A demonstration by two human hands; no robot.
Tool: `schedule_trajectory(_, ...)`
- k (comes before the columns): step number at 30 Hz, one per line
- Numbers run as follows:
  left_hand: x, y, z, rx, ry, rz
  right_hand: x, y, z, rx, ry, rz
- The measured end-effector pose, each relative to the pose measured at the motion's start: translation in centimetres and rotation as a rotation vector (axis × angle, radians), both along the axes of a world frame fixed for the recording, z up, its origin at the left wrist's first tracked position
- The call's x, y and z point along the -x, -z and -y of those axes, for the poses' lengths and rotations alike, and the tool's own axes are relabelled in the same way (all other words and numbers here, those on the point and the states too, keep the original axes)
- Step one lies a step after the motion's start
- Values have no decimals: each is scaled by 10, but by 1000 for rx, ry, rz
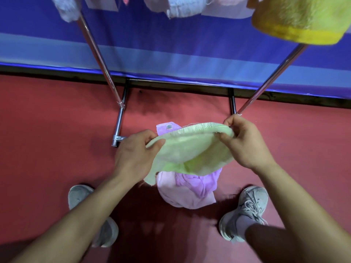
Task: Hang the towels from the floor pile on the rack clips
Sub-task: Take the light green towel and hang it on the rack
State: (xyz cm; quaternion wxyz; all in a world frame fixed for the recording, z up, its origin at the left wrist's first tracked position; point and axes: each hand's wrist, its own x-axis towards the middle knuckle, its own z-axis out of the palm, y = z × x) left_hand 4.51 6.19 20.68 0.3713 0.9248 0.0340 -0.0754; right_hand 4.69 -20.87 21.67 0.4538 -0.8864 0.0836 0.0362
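With the left hand [133,154] and right hand [247,143] both pinching the light green towel [191,149] by its edge, the person should pull that edge taut before lifting it to the rack [98,54] clips.

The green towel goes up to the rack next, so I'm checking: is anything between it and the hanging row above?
Nothing visible does. The left hand and right hand hold the green towel; the space between the rack poles above it is open. The clips are out of view.

Grey laced sneakers [250,202] — lavender sock [244,223]
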Motion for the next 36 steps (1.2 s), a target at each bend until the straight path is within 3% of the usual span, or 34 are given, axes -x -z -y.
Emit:
schedule_trajectory(5, 8, 8, -21, -70, 201, -112, -6, -10, 23, -142, 260, 65)
schedule_trajectory(8, 12, 11, -28, -56, 229, -90, -3, -9, 24, -151, 182, 1)
schedule_trajectory(13, 3, 9, -34, 47, 5, -108, -2, -1, 26, -99, 31, -139)
schedule_trajectory(18, -6, -4, -28, 362, -267, -153, -3, 3, 24, -47, 22, -144)
schedule_trajectory(24, -13, -5, -26, 510, -363, -270, -4, 6, 22, 36, 24, -254)
schedule_trajectory(31, 0, 2, 7, 625, -401, -378, -2, -2, -15, -446, 86, -318)
schedule_trajectory(36, 11, 0, 44, 650, -354, -435, 8, 7, -57, -440, -55, -259)
